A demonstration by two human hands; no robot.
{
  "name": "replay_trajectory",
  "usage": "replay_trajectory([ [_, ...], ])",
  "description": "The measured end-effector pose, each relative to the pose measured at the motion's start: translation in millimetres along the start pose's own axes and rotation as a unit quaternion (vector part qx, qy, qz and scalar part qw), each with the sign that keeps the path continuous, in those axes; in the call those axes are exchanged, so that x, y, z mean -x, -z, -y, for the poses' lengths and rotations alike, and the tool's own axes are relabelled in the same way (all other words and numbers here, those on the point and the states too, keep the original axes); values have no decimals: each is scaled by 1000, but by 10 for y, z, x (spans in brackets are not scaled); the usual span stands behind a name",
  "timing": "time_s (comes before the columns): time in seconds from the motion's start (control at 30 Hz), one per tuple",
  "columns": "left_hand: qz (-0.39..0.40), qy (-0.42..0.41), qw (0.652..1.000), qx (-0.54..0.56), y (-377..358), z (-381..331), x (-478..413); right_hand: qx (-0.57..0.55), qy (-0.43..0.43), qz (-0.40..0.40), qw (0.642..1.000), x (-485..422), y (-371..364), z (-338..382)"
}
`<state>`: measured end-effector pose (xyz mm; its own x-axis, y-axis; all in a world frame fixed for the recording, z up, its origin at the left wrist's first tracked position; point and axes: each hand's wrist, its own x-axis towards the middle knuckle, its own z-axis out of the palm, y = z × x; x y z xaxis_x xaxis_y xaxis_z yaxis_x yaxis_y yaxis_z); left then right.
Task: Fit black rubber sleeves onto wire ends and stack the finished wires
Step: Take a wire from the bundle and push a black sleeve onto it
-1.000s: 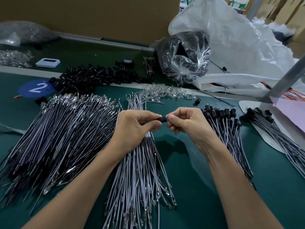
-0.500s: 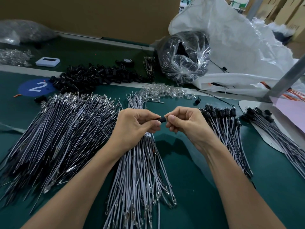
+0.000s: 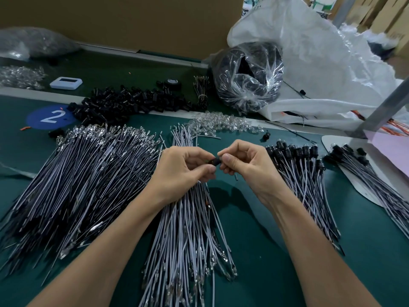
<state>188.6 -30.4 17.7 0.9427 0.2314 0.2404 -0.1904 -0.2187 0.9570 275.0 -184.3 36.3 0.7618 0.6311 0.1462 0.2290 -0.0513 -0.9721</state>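
- Grey wires (image 3: pixel 188 229) fan out across the green mat (image 3: pixel 254 218) under our wrists. We judge them to be the supply in work, kept close for quick picking.
- Our left hand (image 3: pixel 181 171) and right hand (image 3: pixel 247 165) meet above them. Each pinches one end of a black rubber sleeve (image 3: pixel 215 162) between thumb and forefinger, opposed so that a push can seat it. The wire inside is hidden.
- Right of the hands lies the finished stack (image 3: pixel 303 173), its capped ends aligned away from us, probably where this piece belongs.
- To the left lies a larger uncapped pile (image 3: pixel 77 178).
- Farther off, loose sleeves (image 3: pixel 132 103) are heaped, with a clear bag (image 3: pixel 247 74) beyond.
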Motion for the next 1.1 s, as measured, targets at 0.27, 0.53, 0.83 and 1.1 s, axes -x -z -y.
replay_trajectory([
  [0.27, -71, 63, 989, 118, 72, -94, -19, 184, 33, -105, 977, 6, 0, -15],
  [0.53, -95, 61, 971, 210, 20, -132, -34, 122, 16, -25, 992, 30, -253, -9],
  [0.83, -98, 67, 958, 260, -16, -181, 2, 23, 44, -29, 998, 51, -404, 39],
  [1.1, -110, 62, 956, 265, -116, -173, 21, 53, 63, -69, 994, 78, -413, 28],
])
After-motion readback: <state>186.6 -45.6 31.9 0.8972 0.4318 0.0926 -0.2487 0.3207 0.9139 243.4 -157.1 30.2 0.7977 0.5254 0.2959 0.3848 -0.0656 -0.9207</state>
